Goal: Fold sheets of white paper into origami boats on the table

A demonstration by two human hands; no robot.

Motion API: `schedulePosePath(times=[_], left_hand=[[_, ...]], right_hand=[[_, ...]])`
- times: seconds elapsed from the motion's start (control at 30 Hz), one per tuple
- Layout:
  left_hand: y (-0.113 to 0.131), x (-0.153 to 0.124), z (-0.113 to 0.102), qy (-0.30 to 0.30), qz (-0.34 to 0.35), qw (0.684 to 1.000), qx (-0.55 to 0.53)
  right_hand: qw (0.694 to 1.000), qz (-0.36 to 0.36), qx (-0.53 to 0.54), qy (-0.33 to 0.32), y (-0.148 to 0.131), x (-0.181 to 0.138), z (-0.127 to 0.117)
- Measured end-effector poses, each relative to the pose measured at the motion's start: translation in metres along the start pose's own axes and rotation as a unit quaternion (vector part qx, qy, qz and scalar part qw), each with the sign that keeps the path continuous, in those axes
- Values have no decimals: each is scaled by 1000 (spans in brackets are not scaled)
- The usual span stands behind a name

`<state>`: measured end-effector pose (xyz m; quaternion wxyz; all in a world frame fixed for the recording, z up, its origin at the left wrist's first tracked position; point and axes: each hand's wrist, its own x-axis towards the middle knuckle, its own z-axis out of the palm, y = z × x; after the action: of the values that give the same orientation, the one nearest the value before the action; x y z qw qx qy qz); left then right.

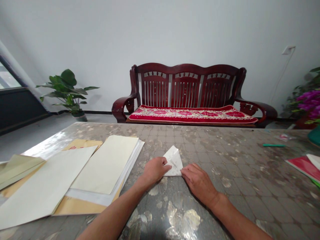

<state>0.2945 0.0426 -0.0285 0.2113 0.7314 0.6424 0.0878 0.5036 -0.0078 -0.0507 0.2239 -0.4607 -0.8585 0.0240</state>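
Note:
A small piece of folded white paper [174, 160] lies on the patterned table, its top coming to a blunt point and its lower edge nearly straight. My left hand [155, 169] grips its left side, with the thumb laid over the paper and the fingers curled. At the lower right corner, my right hand [198, 181] pinches the paper between thumb and fingers. Faint grey marks show on the paper's surface. Part of its left side is hidden under my left hand.
Stacked paper sheets [107, 166] and brown envelopes [80, 205] cover the table's left side. Toward the right lie a green pen-like stick [273, 145] and a red booklet [303, 166]. Beyond the table [225, 200] stands a wooden bench [186, 86], with a potted plant [68, 90] to its left.

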Motion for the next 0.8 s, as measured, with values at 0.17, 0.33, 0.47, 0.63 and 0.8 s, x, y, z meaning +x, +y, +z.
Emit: schedulePosePath(times=[0.17,0.33,0.47,0.63,0.8], left_hand=[[-1,-1,2,7,-5,1000,-12],[-2,-2,4,20,1,1000,-24],[-3,-4,6,30,11,999,-26],[0,-6,4,27,-3,1000,-4],[6,-6,0,15,-24,999,18]], right_hand=[[1000,12,-8,-10,-2,1,-1],[999,42,-17,-3,-5,4,3],[999,27,-34,-30,-7,8,1],[998,41,-5,-39,-7,13,0],[999,47,0,-22,-4,14,5]])
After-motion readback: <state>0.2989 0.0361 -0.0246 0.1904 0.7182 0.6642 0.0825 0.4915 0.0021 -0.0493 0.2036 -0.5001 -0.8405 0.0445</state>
